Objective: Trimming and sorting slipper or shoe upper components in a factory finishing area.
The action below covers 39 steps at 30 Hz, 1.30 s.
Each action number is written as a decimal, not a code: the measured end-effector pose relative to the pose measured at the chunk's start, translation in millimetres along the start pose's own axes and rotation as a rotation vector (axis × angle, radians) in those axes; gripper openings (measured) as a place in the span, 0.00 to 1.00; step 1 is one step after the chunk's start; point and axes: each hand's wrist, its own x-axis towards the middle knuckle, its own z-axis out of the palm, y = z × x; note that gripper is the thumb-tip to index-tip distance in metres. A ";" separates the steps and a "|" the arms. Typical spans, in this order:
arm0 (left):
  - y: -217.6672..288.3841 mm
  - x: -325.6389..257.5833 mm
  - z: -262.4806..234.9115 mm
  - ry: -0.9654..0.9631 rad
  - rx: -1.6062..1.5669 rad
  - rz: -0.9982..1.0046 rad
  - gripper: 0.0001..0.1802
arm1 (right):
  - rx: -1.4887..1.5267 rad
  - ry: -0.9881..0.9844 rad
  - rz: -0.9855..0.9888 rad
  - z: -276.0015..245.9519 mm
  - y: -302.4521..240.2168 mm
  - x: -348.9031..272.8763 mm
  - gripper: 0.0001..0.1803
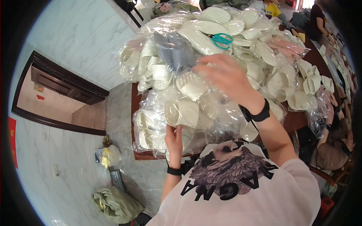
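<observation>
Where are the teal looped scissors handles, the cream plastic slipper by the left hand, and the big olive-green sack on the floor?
Teal looped scissors handles (223, 40): head view, middle of the loops.
Cream plastic slipper (188, 113): head view, its wide band.
Olive-green sack (116, 205): head view, its bulging side.

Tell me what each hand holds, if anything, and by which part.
The left hand seems to grip a cream slipper at its near edge; the right hand is blurred, its hold unclear.

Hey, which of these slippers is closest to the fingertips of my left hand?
The cream slipper just above your left hand in the picture, right at its fingertips; the others lie farther from them.
</observation>
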 end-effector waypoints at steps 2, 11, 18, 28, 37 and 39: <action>-14.1 -1.8 -2.2 0.171 -0.170 -0.003 0.27 | 0.126 0.051 0.525 -2.2 12.8 -37.9 0.12; 27.5 44.3 -15.9 0.328 -0.074 -0.006 0.32 | 0.785 -0.882 1.281 -23.0 -24.0 -174.4 0.12; 47.7 38.7 -27.0 0.222 -0.269 -0.015 0.26 | 1.073 -0.120 1.361 0.3 -42.5 -156.9 0.23; 30.2 8.3 -62.9 0.436 0.616 0.125 0.23 | 1.076 -0.826 1.282 15.9 -34.4 -177.4 0.27; 31.7 83.1 -10.5 0.180 0.869 0.271 0.19 | 0.959 -0.941 1.273 47.0 -43.2 -174.9 0.27; 23.8 85.5 -16.5 0.030 0.679 0.140 0.15 | 1.002 -0.835 1.240 42.5 -37.4 -181.8 0.25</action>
